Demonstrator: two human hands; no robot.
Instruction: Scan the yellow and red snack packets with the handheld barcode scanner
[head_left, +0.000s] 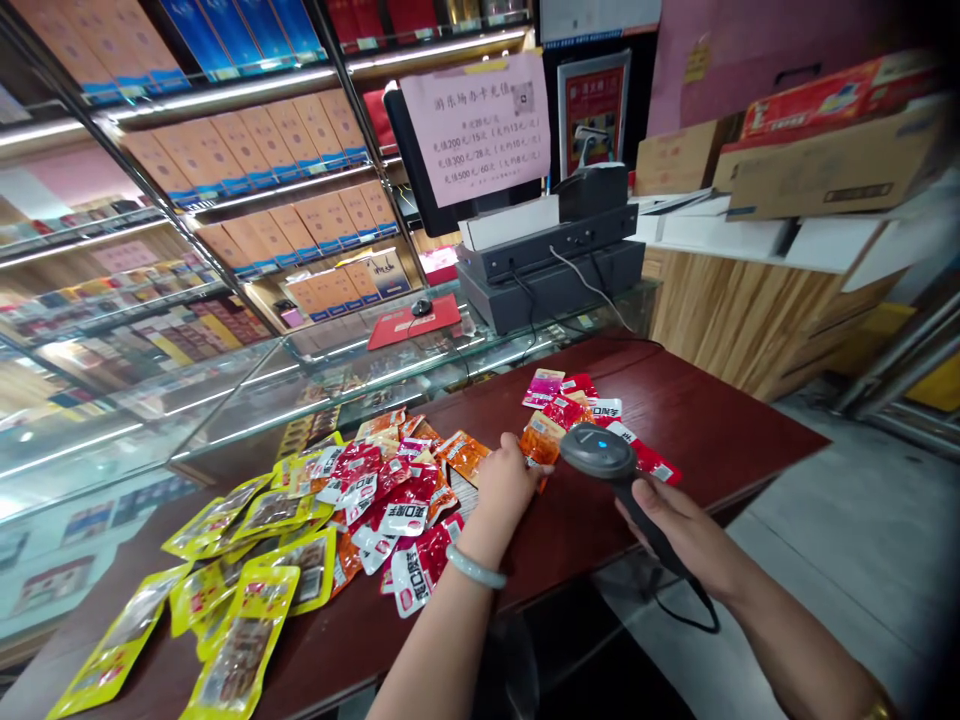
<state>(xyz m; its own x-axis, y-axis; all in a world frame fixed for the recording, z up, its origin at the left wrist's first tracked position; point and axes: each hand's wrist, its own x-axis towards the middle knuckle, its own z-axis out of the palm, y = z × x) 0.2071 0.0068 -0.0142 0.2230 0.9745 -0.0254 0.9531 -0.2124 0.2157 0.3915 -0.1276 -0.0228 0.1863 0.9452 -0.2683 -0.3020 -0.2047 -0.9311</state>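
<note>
My right hand (667,525) is wrapped round the handle of a dark grey barcode scanner (598,450), its head lit by a small blue light. My left hand (510,480), with a pale bangle at the wrist, pinches an orange snack packet (541,438) just left of the scanner head. Beyond the scanner lies a small group of red and pink packets (566,408). To the left spreads a heap of red and white snack packets (405,500), with yellow packets (247,640) of brown food further left.
The dark red tabletop (720,420) bears the packets. Behind it are a glass display counter (322,375), a mouse (421,307) on a red mat, a cash drawer (551,285) and a monitor with a pink notice (480,130). Cardboard boxes (817,180) sit at right; boxed shelves (247,140) rise at left.
</note>
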